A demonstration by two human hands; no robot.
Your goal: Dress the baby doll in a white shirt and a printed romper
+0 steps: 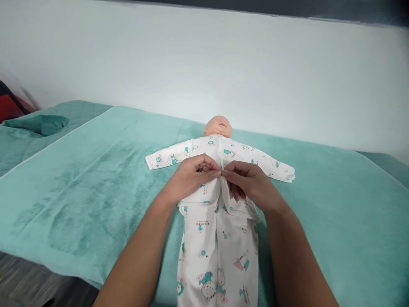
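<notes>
A baby doll (219, 126) lies on its back with its head toward the wall. It wears a white printed jacket (204, 147) with long sleeves spread to both sides, and matching printed trousers (201, 256). At the middle of the chest, my left hand (200, 170) pinches one front edge of the jacket between thumb and finger. Opposite it, my right hand (244, 179) pinches the other front edge, the fingertips of both almost touching. Any fastener between them is hidden by my fingers. Below my hands the jacket's front edges hang slightly apart over the trousers.
Under the doll is a green plush cover (96, 192) over a bed-like surface. A white wall (191, 64) rises behind it. At the far left are a folded green cloth (38, 124) and a red and black object (11, 104). Dark flooring (38, 281) shows at the lower left.
</notes>
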